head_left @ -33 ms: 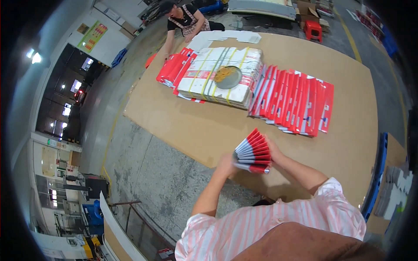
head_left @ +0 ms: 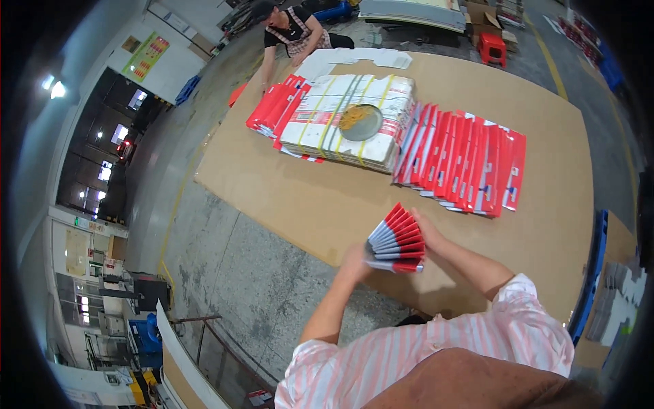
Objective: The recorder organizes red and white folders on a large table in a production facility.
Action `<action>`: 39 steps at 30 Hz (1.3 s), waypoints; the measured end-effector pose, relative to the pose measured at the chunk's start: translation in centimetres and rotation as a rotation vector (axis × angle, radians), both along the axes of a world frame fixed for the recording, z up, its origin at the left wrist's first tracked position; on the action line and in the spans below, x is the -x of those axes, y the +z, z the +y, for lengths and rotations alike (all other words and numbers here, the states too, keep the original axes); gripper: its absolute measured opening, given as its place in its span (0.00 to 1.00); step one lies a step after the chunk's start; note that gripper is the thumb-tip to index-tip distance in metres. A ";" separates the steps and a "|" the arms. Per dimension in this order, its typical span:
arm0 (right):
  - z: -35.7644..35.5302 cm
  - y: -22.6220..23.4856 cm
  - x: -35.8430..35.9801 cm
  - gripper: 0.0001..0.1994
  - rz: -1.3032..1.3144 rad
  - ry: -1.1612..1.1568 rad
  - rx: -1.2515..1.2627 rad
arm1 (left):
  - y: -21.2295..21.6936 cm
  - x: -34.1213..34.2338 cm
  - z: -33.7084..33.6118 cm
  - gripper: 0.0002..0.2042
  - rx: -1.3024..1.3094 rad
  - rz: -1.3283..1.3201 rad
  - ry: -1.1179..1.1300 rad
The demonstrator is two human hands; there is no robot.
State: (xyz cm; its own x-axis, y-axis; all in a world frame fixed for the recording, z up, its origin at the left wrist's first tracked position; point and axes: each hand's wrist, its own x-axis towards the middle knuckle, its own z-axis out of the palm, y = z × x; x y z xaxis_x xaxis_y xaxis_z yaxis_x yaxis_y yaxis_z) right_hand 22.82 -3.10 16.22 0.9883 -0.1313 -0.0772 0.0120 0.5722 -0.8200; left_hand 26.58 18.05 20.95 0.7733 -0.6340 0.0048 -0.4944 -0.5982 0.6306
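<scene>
one fanned bundle of red-and-white packets [head_left: 398, 238], above the near edge of the tabletop [head_left: 306, 194], left hand [head_left: 355, 264] clasping its gathered end, right hand [head_left: 427, 232] at its spread end, grip unclear; step apparently fanning, next move likely needing steady two-sided support.

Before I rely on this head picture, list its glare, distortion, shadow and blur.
Head view: a lamp glares at far left; head view: the brown-topped table looks bowed along its right edge; head view: a soft shadow lies below the right forearm; head view: the left hand looks slightly blurred, holding fanned red-and-white packets.
</scene>
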 end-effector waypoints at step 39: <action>-13.1 -2.9 -38.3 0.09 -0.081 -0.480 1.267 | 2.9 -0.4 0.3 0.36 -0.297 -0.102 -0.091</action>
State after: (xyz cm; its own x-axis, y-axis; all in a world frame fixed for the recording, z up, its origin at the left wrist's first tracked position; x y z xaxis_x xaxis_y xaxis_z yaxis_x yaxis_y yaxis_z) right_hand 61.09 -16.16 13.34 0.8216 -0.3980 0.4082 0.0680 -0.6424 -0.7633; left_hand 26.96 18.32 23.86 0.7187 -0.6855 -0.1165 -0.6055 -0.6994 0.3796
